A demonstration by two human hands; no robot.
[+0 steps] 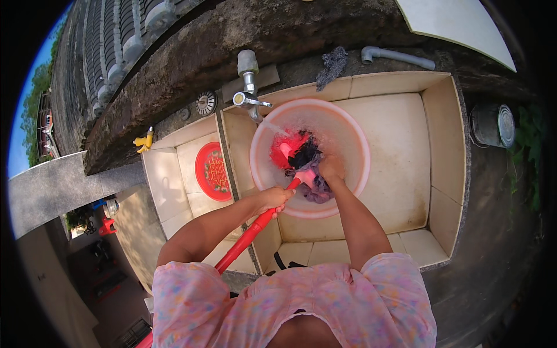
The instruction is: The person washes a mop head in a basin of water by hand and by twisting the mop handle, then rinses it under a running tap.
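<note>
My left hand (275, 200) is closed around the red handle (250, 237) of a mop, near its pink plastic head (306, 177). The mop head's grey-purple strands (318, 191) lie in a translucent basin (310, 213) with a pink rim. My right hand (332, 167) is down in the basin at the strands' right edge; its fingers are hidden, so I cannot tell whether it grips them. Red cloth (280, 152) and black cloth (306, 153) lie beside the mop head. Water runs into the basin from a metal tap (250, 99).
The basin stands in a tiled sink (387, 161). A smaller tiled compartment at left holds a red patterned basin (213, 172). Along the back ledge are a sink strainer (206, 103), a grey scourer-like tangle (331, 67) and a grey pipe (398, 57). A metal can (491, 125) stands right.
</note>
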